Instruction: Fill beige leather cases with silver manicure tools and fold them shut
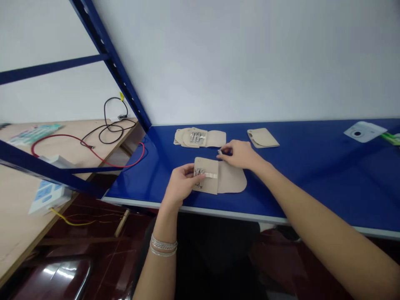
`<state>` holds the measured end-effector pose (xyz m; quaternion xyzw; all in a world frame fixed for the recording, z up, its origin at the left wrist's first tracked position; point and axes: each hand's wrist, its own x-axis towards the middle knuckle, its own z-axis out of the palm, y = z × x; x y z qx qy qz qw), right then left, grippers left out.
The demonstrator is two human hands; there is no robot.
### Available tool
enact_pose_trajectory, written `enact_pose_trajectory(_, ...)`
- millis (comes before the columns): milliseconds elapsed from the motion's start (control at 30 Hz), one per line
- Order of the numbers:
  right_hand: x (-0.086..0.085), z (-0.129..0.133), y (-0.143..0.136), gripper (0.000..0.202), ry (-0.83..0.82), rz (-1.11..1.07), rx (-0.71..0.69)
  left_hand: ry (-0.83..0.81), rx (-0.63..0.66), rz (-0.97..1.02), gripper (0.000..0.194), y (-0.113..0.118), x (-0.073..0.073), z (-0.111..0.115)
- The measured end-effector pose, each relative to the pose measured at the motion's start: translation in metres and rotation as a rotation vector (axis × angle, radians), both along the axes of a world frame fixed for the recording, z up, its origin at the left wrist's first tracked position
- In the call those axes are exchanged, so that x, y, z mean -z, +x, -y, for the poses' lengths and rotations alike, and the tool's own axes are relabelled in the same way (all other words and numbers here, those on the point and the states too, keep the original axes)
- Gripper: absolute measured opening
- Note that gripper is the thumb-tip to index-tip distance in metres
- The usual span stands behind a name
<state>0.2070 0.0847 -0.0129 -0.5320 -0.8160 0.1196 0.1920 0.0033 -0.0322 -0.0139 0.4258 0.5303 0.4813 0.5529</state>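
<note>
An open beige manicure case (233, 181) lies on the blue table in front of me. Its left panel has small silver nail tools (199, 178) tucked beside a pale elastic strap (211, 175). My left hand (183, 183) grips that panel at its left edge, with the thumb on top near the strap and the fingers partly hidden. Just above the case, my right hand (239, 154) pinches a small silver metal tool (219, 152); most of it is covered by the fingers, so its exact kind does not show.
Behind lies a stack of beige cases (184, 137), the top one open with silver tools. A folded beige case (263, 138) is farther right. A white packet (364, 131) rests at far right. Blue shelf posts (121, 75), a red cable (75, 138) and a white power box (50, 196) stand left.
</note>
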Motion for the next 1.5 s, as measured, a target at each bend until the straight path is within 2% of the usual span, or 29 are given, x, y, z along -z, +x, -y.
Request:
enact_pose_trajectory(100,0.001,0.004,-0.006,0.017,-0.005,0.008,-0.025,0.026,0.053,0.003,0.044,0.004,0.000,-0.002)
enact_pose_trajectory(167,0.001,0.006,-0.008,0.013,0.002,-0.061,-0.053,0.039,0.056,0.024,0.044,0.005,0.002,-0.003)
enact_pose_trajectory(333,-0.004,0.006,-0.008,0.013,0.072,-0.482,-0.096,0.042,-0.009,0.041,0.053,0.008,0.006,-0.006)
enact_pose_trajectory(467,-0.009,0.012,-0.013,0.028,-0.159,-0.867,-0.183,0.097,-0.064,0.041,0.050,0.013,0.007,-0.009)
enact_pose_trajectory(567,-0.009,0.020,-0.021,0.038,-0.340,-0.979,-0.200,0.150,-0.094,0.048,0.047,0.016,0.008,-0.012)
enact_pose_trajectory(733,-0.006,0.029,-0.031,0.030,-0.404,-0.995,-0.178,0.177,-0.096,0.074,0.047,0.018,0.009,-0.013)
enact_pose_trajectory(1033,-0.006,0.029,-0.032,0.038,-0.295,-0.972,-0.160,0.239,-0.080,0.100,0.044,0.019,0.014,-0.015)
enact_pose_trajectory(1167,-0.008,0.034,-0.033,0.038,-0.308,-0.935,-0.172,0.270,-0.081,0.027,0.038,0.019,0.017,-0.015)
enact_pose_trajectory(1333,-0.010,0.037,-0.033,0.038,-0.358,-0.888,-0.197,0.306,-0.150,-0.123,0.037,0.020,0.021,-0.016)
enact_pose_trajectory(1500,-0.013,0.038,-0.033,0.042,-0.336,-0.840,-0.259,0.312,-0.149,-0.113,0.037,0.021,0.022,-0.017)
